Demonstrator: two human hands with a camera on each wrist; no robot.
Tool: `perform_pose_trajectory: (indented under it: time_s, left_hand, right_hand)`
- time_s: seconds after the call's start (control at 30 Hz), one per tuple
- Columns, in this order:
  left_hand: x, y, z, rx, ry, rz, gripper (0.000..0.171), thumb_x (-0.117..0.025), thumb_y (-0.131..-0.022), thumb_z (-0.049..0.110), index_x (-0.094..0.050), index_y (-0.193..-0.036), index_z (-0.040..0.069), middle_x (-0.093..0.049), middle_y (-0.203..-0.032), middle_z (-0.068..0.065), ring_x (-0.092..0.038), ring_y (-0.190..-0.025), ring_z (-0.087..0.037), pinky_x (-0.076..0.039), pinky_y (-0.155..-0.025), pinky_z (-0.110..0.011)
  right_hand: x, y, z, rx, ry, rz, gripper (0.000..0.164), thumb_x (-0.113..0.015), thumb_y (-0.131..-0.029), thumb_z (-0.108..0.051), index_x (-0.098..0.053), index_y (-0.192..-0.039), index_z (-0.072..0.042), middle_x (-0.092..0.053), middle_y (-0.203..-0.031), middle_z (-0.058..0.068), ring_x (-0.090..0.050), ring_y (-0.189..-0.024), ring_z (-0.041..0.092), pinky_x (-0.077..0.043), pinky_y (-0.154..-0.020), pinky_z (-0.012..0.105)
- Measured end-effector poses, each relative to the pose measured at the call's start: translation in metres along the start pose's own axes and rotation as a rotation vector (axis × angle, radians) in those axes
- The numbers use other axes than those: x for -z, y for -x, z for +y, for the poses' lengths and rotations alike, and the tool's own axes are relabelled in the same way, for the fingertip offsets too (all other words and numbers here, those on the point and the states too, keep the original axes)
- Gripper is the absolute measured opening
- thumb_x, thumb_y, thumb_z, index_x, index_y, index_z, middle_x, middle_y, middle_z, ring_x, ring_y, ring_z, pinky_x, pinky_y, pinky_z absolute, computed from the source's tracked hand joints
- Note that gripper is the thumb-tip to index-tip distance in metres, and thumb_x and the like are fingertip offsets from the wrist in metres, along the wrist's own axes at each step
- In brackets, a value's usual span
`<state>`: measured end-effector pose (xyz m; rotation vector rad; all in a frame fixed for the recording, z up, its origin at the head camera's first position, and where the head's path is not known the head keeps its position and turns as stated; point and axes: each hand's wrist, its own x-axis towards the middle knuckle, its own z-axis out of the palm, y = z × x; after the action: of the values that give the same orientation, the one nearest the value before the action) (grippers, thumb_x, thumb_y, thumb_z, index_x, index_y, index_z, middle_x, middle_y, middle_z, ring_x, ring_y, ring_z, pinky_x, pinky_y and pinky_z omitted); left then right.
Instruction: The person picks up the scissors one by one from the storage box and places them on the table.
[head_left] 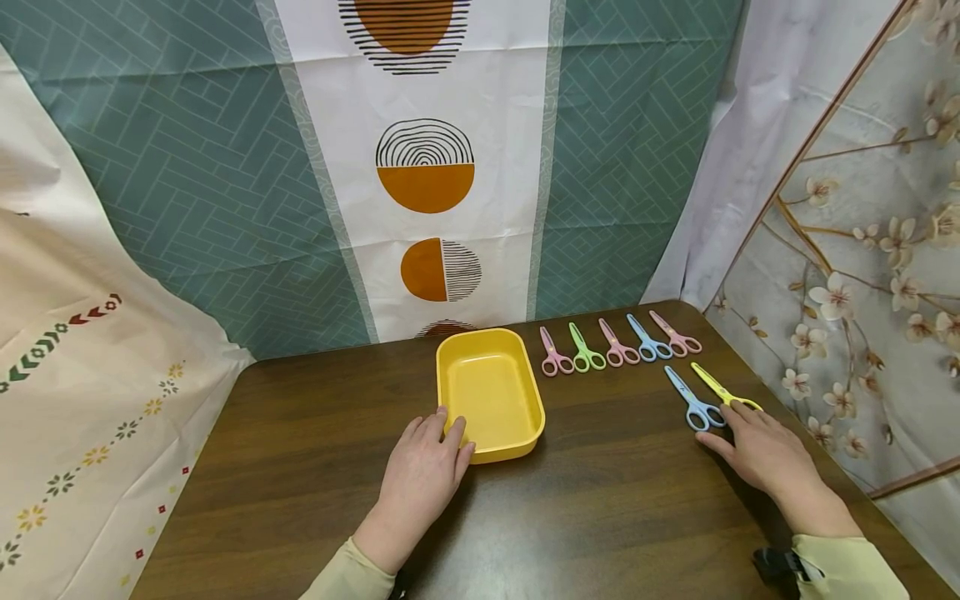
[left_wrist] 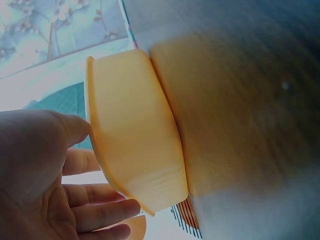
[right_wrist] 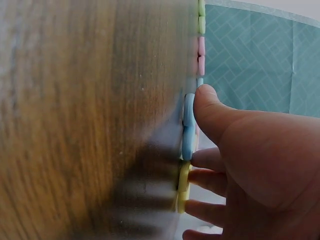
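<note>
Left hand [head_left: 422,475] flat beside tray [head_left: 517,446].

A dark wooden table [head_left: 315,433] stands before patterned hanging cloths [head_left: 187,167].

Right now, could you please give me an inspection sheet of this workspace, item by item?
Surface: dark wooden table, no spills seen.
Job's things: yellow tray, nothing inside it; blue scissors and yellow scissors lying side by side near the right edge.
Clutter: a row of five more scissors behind them, pink, green, pink, blue, pink, all lying flat.
Hands: left hand rests against the tray's near left corner, fingers on its rim; right hand lies flat, fingertips at the handles of the blue and yellow scissors.
Cables: nothing seen.
Surroundings: patterned cloth backdrops hang behind and on both sides of the table.
</note>
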<state>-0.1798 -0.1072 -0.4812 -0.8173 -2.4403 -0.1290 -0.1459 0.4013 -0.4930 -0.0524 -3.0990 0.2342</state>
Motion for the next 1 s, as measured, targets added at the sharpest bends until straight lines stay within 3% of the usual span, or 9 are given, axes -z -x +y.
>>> perform_pose_trajectory:
  time_s: [0.27,0.5,0.7,1.0]
  left_hand:
    - [0.001,0.000,-0.002,0.006,-0.016,0.003,0.039,-0.082,-0.102,0.033,-0.078,-0.126,0.003,-0.074,-0.124,-0.025,-0.077,-0.109,-0.038,-0.059,-0.104,-0.054]
    - [0.002,-0.003,-0.005,0.017,-0.010,-0.031,0.041,-0.082,-0.102,0.035,-0.078,-0.127,0.004,-0.075,-0.123,-0.024,-0.077,-0.112,-0.038,-0.059,-0.105,-0.056]
    - [0.007,-0.006,-0.010,0.025,0.004,-0.077,0.047,-0.080,-0.102,0.042,-0.076,-0.131,0.005,-0.072,-0.126,-0.024,-0.073,-0.118,-0.041,-0.057,-0.108,-0.056]
    - [0.017,-0.009,-0.018,0.084,0.009,-0.128,0.062,-0.074,-0.105,0.051,-0.070,-0.144,0.003,-0.061,-0.151,-0.026,-0.061,-0.138,-0.048,-0.049,-0.117,-0.061]
  right_hand:
    - [0.000,-0.004,-0.003,0.002,0.007,0.004,0.081,-0.064,-0.108,-0.057,-0.054,-0.150,0.012,-0.047,-0.154,0.042,-0.044,-0.139,0.067,-0.042,-0.102,0.083]
    - [0.006,-0.007,-0.017,0.032,0.010,0.041,0.083,-0.064,-0.109,-0.056,-0.050,-0.154,0.012,-0.043,-0.159,0.041,-0.039,-0.146,0.062,-0.035,-0.111,0.082]
    - [0.012,-0.010,-0.054,0.117,-0.007,0.146,0.084,-0.069,-0.106,-0.054,-0.050,-0.159,0.008,-0.045,-0.163,0.035,-0.037,-0.151,0.060,-0.030,-0.117,0.081]
    - [0.024,-0.012,-0.126,0.268,-0.017,0.244,0.080,-0.075,-0.103,-0.049,-0.052,-0.162,0.001,-0.046,-0.168,0.026,-0.038,-0.157,0.050,-0.029,-0.123,0.074]
